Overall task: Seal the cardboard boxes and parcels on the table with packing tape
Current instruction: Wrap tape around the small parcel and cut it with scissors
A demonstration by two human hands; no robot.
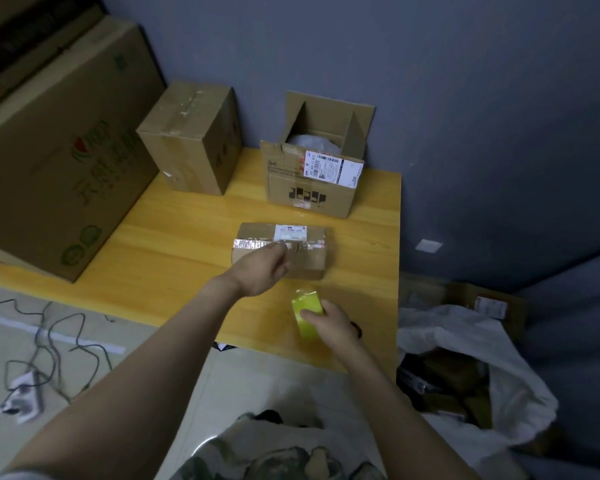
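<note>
The right hand [333, 323] grips a yellow-green roll of tape [307, 313], thumb across its face and fingers curled round the far side, holding it just above the near edge of the bench [187, 230]. The left hand [260, 268] reaches forward over a small flat parcel [309, 263]; its fingers are curled with the tips at the parcel's top, but motion blur hides whether they pinch anything. I cannot tell.

The parcel lies near the middle of the bench, just beyond the roll. A shiny strip of tape [250, 243] runs across its top, and a white label [290, 232] sits on its far side.

Further back stands an open box [309, 199] with its flaps up and a shipping label on the front flap. To its left, apart from it, is a closed box [191, 140]. A large printed carton [59, 150] fills the left end of the bench.

On the floor to the left lie cables [49, 334]. To the right sits a white bag [465, 341].
</note>
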